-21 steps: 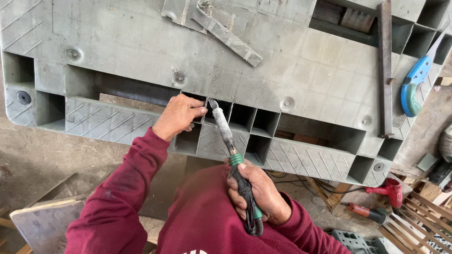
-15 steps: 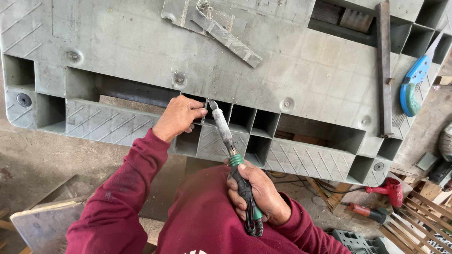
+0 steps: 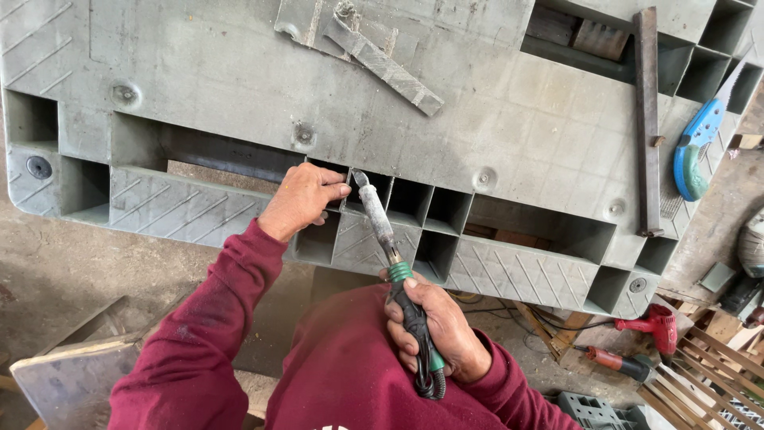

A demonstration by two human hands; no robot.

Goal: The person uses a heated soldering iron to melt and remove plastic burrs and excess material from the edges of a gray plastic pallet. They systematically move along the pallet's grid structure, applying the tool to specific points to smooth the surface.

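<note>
Right hand [image 3: 434, 326] at lower centre clenched around soldering iron [image 3: 390, 255], tip at grey plastic pallet [image 3: 239, 87] cell, left hand [image 3: 301, 199] fingers pressed on pallet rib, holding nothing

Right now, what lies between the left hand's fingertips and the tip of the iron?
In the head view, only a thin grey cell wall of the pallet separates the left hand from the iron tip.

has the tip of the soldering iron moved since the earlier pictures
No. The soldering iron tip sits at the same open cell of the grey pallet edge, beside the left hand, as before.
</note>
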